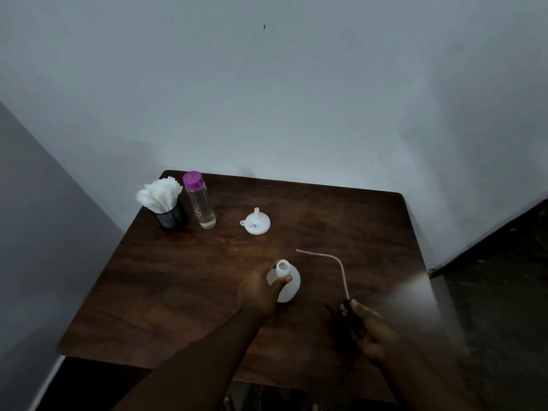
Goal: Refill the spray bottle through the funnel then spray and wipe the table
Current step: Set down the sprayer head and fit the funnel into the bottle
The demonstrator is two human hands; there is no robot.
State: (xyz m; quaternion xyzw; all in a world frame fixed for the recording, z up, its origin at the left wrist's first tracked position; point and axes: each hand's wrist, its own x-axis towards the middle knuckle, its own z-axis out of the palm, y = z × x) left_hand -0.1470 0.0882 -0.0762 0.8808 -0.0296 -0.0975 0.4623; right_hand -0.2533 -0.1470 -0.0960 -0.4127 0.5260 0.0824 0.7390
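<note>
My left hand [258, 292] grips the white spray bottle [290, 283] around its neck; the bottle stands on the dark wooden table [178, 277] with its mouth uncapped. My right hand [366, 329] holds the dark spray head [351, 317] off to the bottle's right, and its long bent dip tube [335, 259] sticks up and out toward the far side, clear of the bottle. A white funnel [255, 223] rests upside down, spout up, farther back at the table's middle. A clear water bottle with a purple cap [200, 201] stands at the back left.
A black cup stuffed with white paper napkins [166, 203] stands at the back left corner beside the water bottle. The table is pushed against a pale wall [296, 99]. Dark floor [504, 292] lies past the table's right edge.
</note>
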